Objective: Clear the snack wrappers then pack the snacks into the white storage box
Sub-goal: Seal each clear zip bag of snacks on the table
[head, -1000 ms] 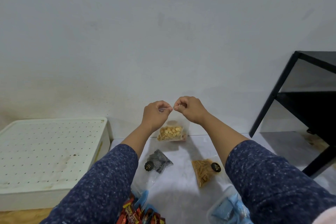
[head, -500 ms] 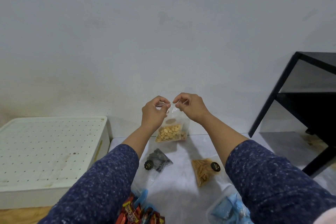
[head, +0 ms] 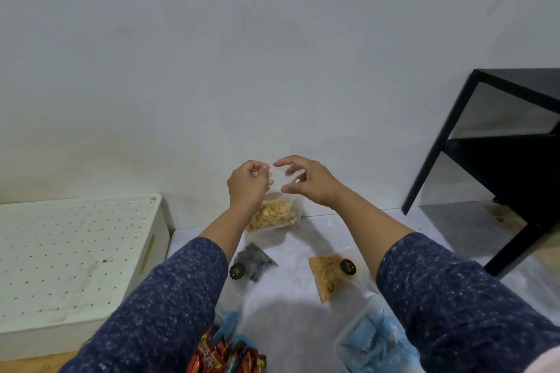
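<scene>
Both hands, left hand (head: 247, 186) and right hand (head: 306, 180), are pinching a clear pouch (head: 280, 209) of yellow nuts by its top; two pouches (head: 253, 262) are lying below.

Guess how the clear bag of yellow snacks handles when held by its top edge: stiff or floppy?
Likely floppy: the clear bag is thin film, hanging from both hands. Probably bottom-heavy, since the snacks pool low. Its smooth plastic may be slippery.

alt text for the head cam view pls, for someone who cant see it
Both hands, left hand and right hand, hold the top of a clear bag of yellow snacks above a white surface. Two more small snack bags lie closer to the person, a dark one and an orange one. A closed white storage box sits at the left.
</scene>
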`<state>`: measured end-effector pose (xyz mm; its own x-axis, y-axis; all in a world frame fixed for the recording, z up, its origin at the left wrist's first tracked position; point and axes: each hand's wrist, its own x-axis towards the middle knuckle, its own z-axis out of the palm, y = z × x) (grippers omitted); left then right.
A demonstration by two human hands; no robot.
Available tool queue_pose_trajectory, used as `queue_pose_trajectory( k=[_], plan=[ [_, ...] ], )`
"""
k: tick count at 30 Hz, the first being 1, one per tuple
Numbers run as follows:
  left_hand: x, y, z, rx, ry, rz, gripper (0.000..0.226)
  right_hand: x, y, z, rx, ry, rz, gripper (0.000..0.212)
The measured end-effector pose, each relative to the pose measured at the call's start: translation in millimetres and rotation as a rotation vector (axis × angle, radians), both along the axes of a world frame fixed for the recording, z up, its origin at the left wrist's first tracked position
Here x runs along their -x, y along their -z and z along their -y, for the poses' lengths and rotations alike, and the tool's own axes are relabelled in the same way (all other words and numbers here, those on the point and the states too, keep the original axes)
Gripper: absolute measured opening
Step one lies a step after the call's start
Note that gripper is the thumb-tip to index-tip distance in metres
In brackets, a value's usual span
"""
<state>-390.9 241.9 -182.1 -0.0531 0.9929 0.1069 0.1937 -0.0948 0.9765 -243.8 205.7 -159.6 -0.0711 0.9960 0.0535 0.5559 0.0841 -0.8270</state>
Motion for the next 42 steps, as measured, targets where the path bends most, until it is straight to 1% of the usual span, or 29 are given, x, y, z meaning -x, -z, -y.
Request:
queue_pose_trajectory(
  k=[3,6,8,10,12,15,19,23,26,30,34,38,40,42],
  plan=[
    [-17,7,3,0.042,-0.017,0.036,0.012,-13,9,3,0.053,0.018,0.025,0.034],
    [-35,22,5,0.023,0.087,0.029,0.014,-36,20,3,0.083,0.106,-0.003,0.026],
    [-48,33,5,-0.002,0.227,-0.069,0.011,-55,31,3,0.106,0.175,-0.03,0.025],
    [-61,44,3,0.013,0.349,-0.176,0.015,-73,45,3,0.133,0.241,-0.069,0.024],
    [-74,56,3,0.055,0.419,-0.231,0.021,-91,60,3,0.155,0.29,-0.114,0.024],
    [-93,75,0,0.011,0.467,-0.38,0.024,-113,81,1,0.213,0.329,-0.194,0.024],
    [-118,100,-14,-0.005,0.443,-0.493,0.023,-133,108,-13,0.273,0.32,-0.193,0.026],
    [-133,122,-30,0.027,0.369,-0.536,0.02,-146,129,-34,0.278,0.281,-0.121,0.018],
    [-140,131,-41,0.05,0.343,-0.563,0.024,-150,139,-47,0.279,0.234,-0.023,0.023],
    [-142,139,-51,0.01,0.339,-0.599,0.029,-156,150,-60,0.281,0.2,0.022,0.031],
    [-142,142,-54,0.02,0.344,-0.61,0.037,-162,149,-66,0.271,0.181,0.047,0.036],
    [-138,137,-48,-0.124,0.333,-0.692,0.032,-170,145,-56,0.246,0.196,0.072,0.039],
    [-140,131,-43,-0.291,0.306,-0.786,0.028,-172,142,-43,0.221,0.223,0.089,0.04],
    [-145,127,-39,-0.425,0.332,-0.877,0.025,-174,140,-25,0.217,0.286,0.042,0.041]
  ],
)
